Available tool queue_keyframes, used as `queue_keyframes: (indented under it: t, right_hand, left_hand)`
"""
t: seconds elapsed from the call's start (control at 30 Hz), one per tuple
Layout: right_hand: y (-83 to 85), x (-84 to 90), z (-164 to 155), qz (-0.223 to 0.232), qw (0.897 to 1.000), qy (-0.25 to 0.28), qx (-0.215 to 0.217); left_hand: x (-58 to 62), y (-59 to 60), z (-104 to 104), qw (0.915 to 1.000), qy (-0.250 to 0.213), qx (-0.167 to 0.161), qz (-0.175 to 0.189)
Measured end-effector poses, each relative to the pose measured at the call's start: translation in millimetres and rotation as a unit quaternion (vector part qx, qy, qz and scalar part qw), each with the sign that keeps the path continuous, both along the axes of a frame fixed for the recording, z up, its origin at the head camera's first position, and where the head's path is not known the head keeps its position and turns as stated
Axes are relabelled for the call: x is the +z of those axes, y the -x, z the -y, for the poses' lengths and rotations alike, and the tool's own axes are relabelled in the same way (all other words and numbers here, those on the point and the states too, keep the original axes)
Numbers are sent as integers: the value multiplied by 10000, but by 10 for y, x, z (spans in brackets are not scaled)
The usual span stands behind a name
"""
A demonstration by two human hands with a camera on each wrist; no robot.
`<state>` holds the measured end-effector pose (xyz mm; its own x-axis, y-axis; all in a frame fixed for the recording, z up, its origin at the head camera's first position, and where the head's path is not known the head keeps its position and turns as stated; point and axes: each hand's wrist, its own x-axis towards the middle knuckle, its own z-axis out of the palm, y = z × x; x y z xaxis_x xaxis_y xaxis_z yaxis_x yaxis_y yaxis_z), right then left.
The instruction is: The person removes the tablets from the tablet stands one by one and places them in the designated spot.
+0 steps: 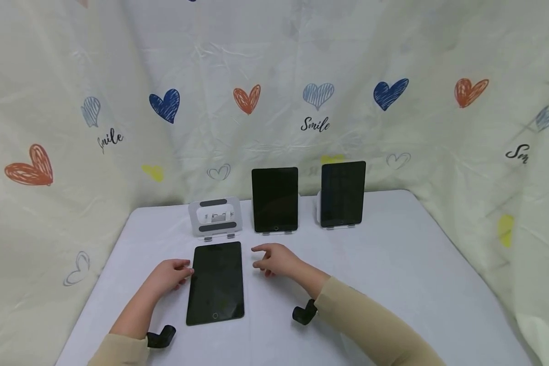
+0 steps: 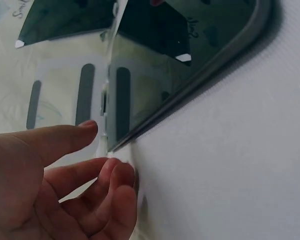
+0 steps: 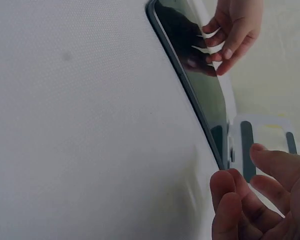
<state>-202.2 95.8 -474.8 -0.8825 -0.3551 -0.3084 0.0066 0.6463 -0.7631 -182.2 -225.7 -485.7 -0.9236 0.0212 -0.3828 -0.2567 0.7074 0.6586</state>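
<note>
A dark tablet [image 1: 216,279] with a round home button lies flat on the white table, screen up, between both hands. My left hand [image 1: 166,277] is at its left long edge, fingertips right by the rim, thumb and fingers loosely bent and parted. To the right of the tablet, my right hand [image 1: 276,259] hovers a short way off, index finger extended and the others slightly bent, holding nothing. Just behind the tablet stands a grey tablet stand [image 1: 217,226] with dark pads and nothing on it. In the left wrist view, the tablet screen [image 2: 160,45] mirrors that stand.
Two more dark tablets stand upright on stands at the back, one in the middle [image 1: 275,198] and one farther right [image 1: 343,193]. A pale curtain [image 1: 274,142] printed with hearts hangs behind the table [image 1: 393,264]. Black wrist cameras sit on both wrists.
</note>
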Motion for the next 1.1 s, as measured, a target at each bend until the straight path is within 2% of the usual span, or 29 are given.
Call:
queue_keyframes:
  t: [0.2, 0.43, 0.6, 1.1]
  right_hand:
    - [11, 73, -135, -149, 9999, 18, -38]
    - [30, 152, -321, -353, 9993, -18, -145]
    - [51, 170, -471, -470, 9985, 114, -258]
    - [204, 224, -920, -847, 9937, 314, -655]
  left_hand:
    - [51, 20, -97, 9981, 302, -28, -544]
    - [190, 67, -379, 9956, 50, -49, -931]
    - [210, 136, -562, 9921, -154, -60, -1247]
    - [265, 302, -932, 9848, -551, -43, -1649]
